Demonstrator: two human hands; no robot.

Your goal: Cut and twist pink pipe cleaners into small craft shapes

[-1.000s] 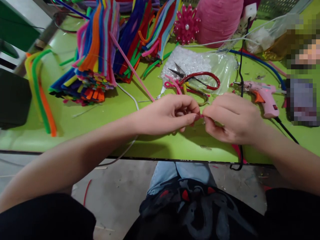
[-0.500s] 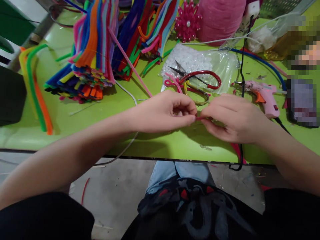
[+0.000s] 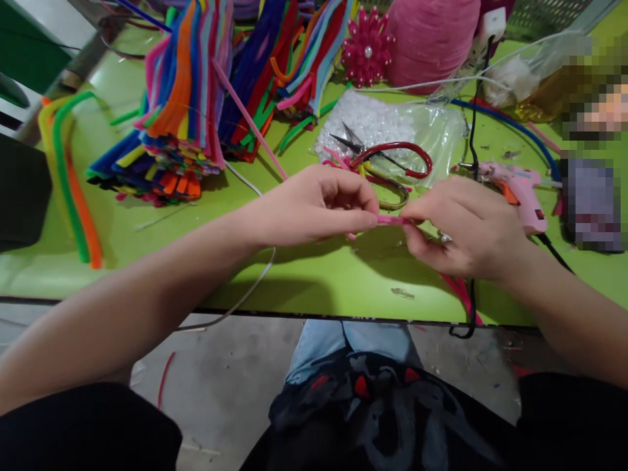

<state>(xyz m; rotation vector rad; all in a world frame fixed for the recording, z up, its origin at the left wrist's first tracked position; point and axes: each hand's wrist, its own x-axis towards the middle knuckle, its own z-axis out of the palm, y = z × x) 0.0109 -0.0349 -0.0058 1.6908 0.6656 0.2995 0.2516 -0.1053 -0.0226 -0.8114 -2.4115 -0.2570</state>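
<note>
A short stretch of pink pipe cleaner [image 3: 391, 220] runs between my two hands above the green table [image 3: 304, 288]. My left hand [image 3: 326, 206] pinches one end between thumb and fingertips. At the other end my right hand [image 3: 461, 226] has its thumb and fingers closed on it. A small pink tip shows below my left fingers; the rest inside the hands is hidden. Just beyond the hands lie scissors [image 3: 417, 157] with red and yellow handles, partly on a clear bag of white beads [image 3: 366, 121]. More pink strips [image 3: 458, 291] lie below my right hand.
Bundles of coloured pipe cleaners [image 3: 181, 104] lie at the back left. A pink glue gun [image 3: 520, 193] lies right, near a black cable [image 3: 471, 131]. Behind stand a pink flower [image 3: 367, 49] and a pink roll [image 3: 432, 46]. A white cord [image 3: 255, 281] crosses the front edge.
My hands have moved slightly apart, so more of the pink pipe cleaner shows between them. My left hand has shifted a little left and up.
</note>
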